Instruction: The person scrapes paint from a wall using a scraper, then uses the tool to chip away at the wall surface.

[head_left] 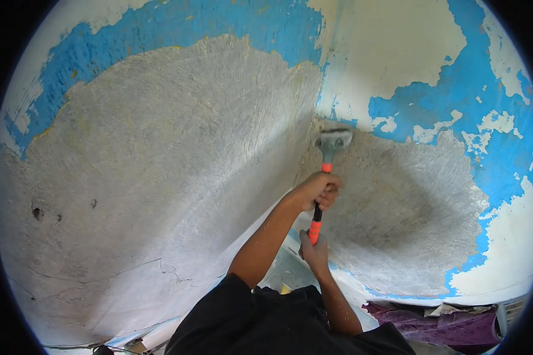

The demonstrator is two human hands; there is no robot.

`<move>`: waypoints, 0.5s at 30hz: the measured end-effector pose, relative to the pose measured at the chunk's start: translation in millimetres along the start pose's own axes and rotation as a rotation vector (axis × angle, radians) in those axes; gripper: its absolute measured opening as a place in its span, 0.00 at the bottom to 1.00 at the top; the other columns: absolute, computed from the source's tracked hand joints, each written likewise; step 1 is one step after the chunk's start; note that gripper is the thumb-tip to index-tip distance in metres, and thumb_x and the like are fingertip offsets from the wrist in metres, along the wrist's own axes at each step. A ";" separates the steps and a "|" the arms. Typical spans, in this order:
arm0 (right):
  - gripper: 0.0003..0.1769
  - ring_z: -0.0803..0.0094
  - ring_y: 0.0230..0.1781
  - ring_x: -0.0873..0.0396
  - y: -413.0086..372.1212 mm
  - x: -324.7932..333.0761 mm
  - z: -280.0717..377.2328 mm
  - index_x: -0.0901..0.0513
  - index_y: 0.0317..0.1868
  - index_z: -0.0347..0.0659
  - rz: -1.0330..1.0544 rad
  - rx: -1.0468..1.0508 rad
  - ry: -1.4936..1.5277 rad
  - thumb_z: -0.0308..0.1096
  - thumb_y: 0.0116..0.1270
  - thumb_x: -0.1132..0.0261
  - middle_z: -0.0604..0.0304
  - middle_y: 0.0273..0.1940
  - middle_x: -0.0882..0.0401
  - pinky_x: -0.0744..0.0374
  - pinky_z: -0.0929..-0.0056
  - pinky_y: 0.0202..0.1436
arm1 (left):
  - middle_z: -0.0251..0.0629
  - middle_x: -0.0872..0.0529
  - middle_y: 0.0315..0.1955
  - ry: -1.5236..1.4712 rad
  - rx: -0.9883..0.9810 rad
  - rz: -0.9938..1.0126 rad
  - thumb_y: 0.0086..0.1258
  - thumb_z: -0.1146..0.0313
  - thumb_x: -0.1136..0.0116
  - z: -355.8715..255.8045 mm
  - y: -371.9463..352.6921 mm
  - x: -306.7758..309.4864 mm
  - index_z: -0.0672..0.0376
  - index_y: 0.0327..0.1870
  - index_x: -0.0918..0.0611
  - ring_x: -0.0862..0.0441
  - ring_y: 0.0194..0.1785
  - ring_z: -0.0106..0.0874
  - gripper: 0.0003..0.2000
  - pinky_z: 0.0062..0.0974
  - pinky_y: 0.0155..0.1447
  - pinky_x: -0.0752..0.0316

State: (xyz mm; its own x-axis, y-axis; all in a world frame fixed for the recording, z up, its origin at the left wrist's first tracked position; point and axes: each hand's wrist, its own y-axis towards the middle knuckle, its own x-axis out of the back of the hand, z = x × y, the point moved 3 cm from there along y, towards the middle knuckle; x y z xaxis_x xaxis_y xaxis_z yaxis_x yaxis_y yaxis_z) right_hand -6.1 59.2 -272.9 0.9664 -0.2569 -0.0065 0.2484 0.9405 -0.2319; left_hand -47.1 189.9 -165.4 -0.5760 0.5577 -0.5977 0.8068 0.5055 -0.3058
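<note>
A long-handled scraper (pixel 327 155) with a wide grey head and a black and orange handle stands out in front of me. Its head lies against the wall near the corner, just under the edge of the cream paint. My left hand (pixel 321 191) is wrapped round the upper handle, below the head. Lower down, my right hand (pixel 315 249) grips the orange end of the handle. Bare grey plaster (pixel 391 195) surrounds the head on the right wall. Blue paint (pixel 417 103) and cream patches border it above.
The left wall (pixel 160 130) shows wide grey plaster with small holes, cracks and a blue band above. A purple cloth (pixel 450 326) lies at the lower right, beside a white slatted object (pixel 513 313). Small items sit at the bottom left.
</note>
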 end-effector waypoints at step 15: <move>0.16 0.77 0.13 0.30 10.0 -8.8 12.8 0.28 0.23 0.36 -0.057 0.089 -0.084 0.35 0.67 0.38 0.64 0.15 0.31 0.33 0.73 0.18 | 0.23 0.43 0.07 0.038 0.047 0.060 0.65 0.66 0.47 -19.1 0.5 0.7 0.46 0.12 0.42 0.49 0.10 0.17 0.21 0.21 0.16 0.51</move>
State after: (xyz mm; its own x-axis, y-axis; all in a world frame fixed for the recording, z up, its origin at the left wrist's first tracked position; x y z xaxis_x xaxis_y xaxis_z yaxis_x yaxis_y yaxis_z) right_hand -11.3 73.7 -262.7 0.9516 -0.2950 0.0863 0.3048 0.9418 -0.1420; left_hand -49.6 203.1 -151.8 -0.5299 0.6112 -0.5879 0.8450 0.4392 -0.3049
